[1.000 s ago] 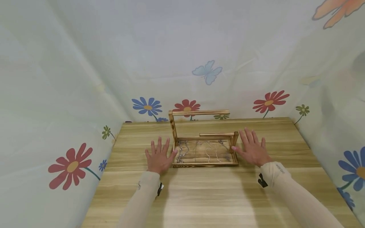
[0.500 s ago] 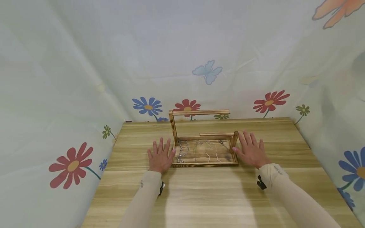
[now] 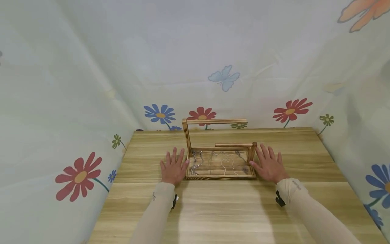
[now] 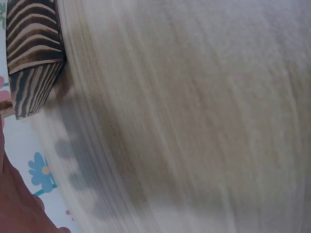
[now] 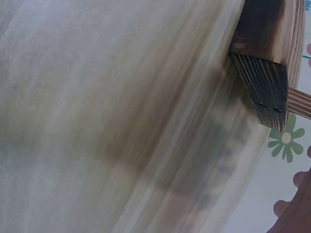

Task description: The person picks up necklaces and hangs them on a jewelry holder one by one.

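Note:
A wooden jewellery stand point(image 3: 220, 177) sits toward the back of the table, with a tall bar point(image 3: 216, 121) on its left post and a lower bar point(image 3: 233, 145) on its right post. In its tray lie a chunky silver chain point(image 3: 201, 159) at the left and thin pale chains point(image 3: 224, 163) further right. My left hand point(image 3: 174, 170) is at the tray's left end, fingers spread, thumb right at the edge. At the other end my right hand point(image 3: 271, 166) has its fingers straight and its thumb by the right post. Each wrist view shows a dark-grained tray corner point(image 4: 36, 43) and part of a hand.
The wood-grain table point(image 3: 225, 210) runs back to a pale cloth wall point(image 3: 182, 51) printed with flowers and butterflies. More of this cloth hangs at the left and right sides.
My left hand has moved slightly right, toward the tray. The fingers of my right hand have come down a little beside the right post. The stand has stayed in place; the head view has shifted slightly.

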`<state>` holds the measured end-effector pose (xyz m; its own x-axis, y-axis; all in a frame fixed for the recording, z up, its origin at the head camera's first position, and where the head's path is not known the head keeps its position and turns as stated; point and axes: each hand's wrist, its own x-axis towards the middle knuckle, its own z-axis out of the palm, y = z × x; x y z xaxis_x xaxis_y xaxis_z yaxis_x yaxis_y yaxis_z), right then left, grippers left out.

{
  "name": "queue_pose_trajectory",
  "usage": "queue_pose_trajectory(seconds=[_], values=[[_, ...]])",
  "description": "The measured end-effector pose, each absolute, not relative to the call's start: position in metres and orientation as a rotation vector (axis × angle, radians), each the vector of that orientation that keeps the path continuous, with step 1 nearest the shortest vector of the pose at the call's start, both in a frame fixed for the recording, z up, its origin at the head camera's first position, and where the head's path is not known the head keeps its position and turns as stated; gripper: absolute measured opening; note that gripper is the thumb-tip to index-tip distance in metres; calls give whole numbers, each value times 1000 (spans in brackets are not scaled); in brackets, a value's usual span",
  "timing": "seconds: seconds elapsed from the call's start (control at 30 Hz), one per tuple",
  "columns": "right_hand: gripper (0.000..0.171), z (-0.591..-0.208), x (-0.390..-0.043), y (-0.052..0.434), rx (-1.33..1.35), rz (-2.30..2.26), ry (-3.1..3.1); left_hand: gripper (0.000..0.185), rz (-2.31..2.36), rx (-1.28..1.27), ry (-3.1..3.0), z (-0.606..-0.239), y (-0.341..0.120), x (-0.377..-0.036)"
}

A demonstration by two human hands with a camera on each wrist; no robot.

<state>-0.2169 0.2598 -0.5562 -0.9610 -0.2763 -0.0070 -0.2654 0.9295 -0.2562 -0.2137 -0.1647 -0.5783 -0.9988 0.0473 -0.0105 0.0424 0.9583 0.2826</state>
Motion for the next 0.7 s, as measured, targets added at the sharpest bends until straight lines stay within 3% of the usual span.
queue_pose_trajectory(seconds=[0.7], values=[[81, -567, -212, 257, -425, -414, 3019, 61, 452, 51, 3033, -588, -166, -209]])
